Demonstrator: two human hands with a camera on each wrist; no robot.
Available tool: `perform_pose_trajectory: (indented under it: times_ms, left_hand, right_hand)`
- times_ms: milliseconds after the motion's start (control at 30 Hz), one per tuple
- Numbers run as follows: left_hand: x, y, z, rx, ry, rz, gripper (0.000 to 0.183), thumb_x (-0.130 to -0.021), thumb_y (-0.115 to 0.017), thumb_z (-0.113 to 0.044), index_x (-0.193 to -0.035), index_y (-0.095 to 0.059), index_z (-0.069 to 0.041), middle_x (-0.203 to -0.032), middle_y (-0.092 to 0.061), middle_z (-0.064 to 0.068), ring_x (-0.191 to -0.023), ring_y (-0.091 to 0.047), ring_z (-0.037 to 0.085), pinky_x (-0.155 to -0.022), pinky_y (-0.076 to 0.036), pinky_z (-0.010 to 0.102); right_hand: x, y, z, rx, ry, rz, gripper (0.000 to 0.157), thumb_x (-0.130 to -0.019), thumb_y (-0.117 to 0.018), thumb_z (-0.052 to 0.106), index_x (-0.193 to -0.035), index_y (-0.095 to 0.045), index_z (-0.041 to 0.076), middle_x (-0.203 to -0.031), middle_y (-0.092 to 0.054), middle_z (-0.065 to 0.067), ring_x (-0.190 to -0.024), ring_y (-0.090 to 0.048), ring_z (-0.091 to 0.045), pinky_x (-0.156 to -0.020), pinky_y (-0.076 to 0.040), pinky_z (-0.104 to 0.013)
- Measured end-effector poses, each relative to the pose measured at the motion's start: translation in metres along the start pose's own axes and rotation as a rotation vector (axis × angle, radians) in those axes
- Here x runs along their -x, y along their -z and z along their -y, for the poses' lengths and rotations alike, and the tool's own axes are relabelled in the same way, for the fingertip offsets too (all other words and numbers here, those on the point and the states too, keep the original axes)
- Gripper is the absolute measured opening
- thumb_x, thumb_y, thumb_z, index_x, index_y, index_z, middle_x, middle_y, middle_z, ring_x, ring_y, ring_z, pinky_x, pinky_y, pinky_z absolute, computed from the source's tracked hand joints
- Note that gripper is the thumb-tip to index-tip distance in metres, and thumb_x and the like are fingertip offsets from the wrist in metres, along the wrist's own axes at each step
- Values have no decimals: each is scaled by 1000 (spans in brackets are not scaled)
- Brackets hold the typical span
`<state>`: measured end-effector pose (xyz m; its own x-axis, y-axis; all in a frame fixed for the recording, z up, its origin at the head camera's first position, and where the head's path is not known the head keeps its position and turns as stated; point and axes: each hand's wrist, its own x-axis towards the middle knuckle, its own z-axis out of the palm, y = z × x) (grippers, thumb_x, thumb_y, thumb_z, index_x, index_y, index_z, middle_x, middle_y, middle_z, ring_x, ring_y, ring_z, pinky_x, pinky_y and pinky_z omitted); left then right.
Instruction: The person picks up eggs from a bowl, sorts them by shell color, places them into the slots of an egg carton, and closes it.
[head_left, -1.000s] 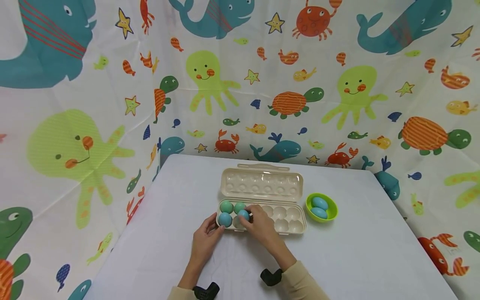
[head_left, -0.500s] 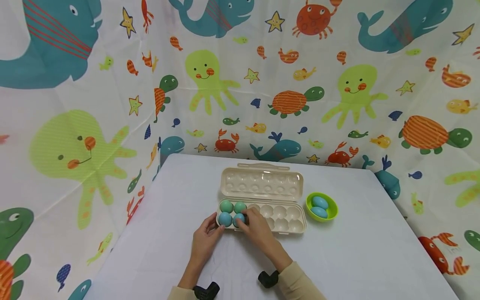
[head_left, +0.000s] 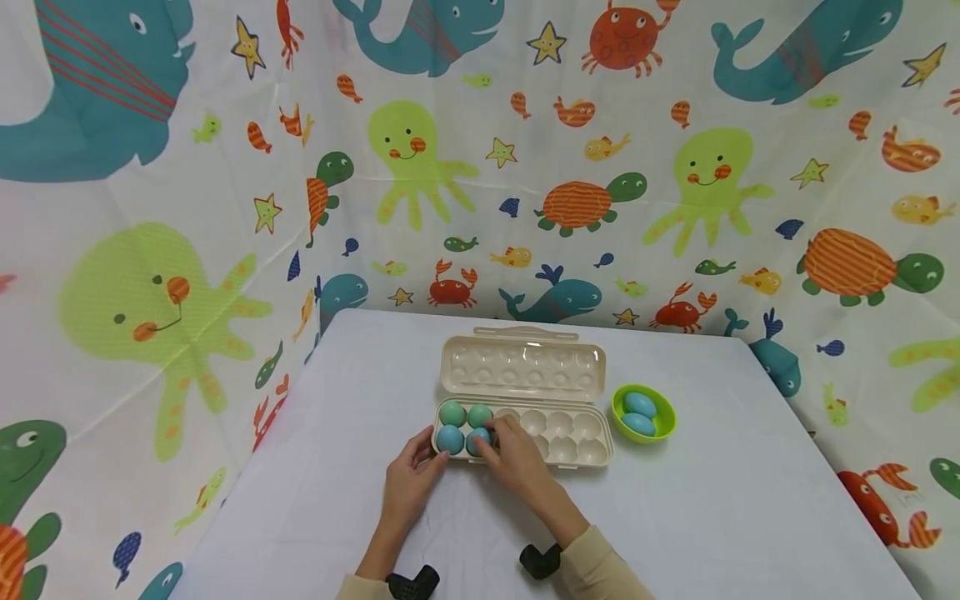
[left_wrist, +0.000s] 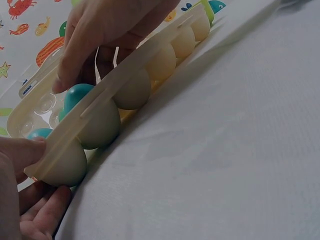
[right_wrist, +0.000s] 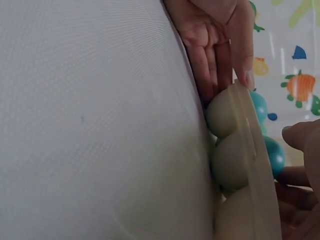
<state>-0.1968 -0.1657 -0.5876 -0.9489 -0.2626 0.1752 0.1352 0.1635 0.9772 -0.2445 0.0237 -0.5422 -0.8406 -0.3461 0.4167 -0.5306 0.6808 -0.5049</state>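
Observation:
A beige egg carton (head_left: 576,461) lies on the table with its lid (head_left: 522,367) raised. My left hand (head_left: 411,477) grips the carton's left end, thumb on the rim and fingers beneath, as the left wrist view shows. Two green eggs (head_left: 453,413) sit in the back row at the left. In front of them are a blue egg (head_left: 450,439) in the corner cup and another blue egg (head_left: 476,441) in the cup beside it. Around this second egg my right hand (head_left: 517,458) has its thumb and fingers; the contact is partly hidden.
A lime green bowl (head_left: 667,434) holding two blue eggs (head_left: 639,415) stands right of the carton. A white cloth covers the table (head_left: 697,517). Behind it hangs a curtain (head_left: 480,192) printed with sea animals.
The right hand has moved slightly left and lowered its blue egg into the second front cup. During the last half second the hands have hardly moved. The left hand keeps its grip on the carton.

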Motion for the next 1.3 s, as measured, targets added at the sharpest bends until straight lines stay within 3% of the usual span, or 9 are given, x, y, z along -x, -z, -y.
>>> perform_pose_trajectory:
  times_ms: [333,667,1100,1300]
  left_hand:
    - [-1,0,2,-5,1,13,56,-89,-77,-17,-139,-57,-4,-135,-64,17,-121,-66,30,-91,-56,17]
    - [-1,0,2,12,17,12,56,-88,-78,-15,-138,-58,-5,-134,-65,17,-121,-65,30,-88,-54,11]
    - [0,0,3,-10,32,9,55,-88,-77,-13,-139,-57,-4,-135,-64,17,-122,-65,30,-88,-52,9]
    - [-1,-2,0,-25,63,3,56,-90,-74,-8,-141,-53,0,-137,-61,21,-124,-63,34,-90,-51,8]
  right_hand:
    - [-2,13,4,-44,-4,19,30,-96,-67,26,-114,-68,3,-110,-66,-8,-90,-70,-20,-75,-60,-33]
    - [-2,20,3,-29,54,-24,26,-94,-69,21,-112,-68,3,-108,-68,-9,-89,-70,-24,-73,-59,-34]
    - [-5,38,4,59,63,-50,26,-91,-71,22,-113,-70,8,-105,-69,-5,-85,-66,-17,-65,-55,-29]
    - [-6,53,2,100,23,-19,29,-93,-71,26,-117,-68,11,-112,-69,-4,-91,-66,-16,-71,-57,-31]
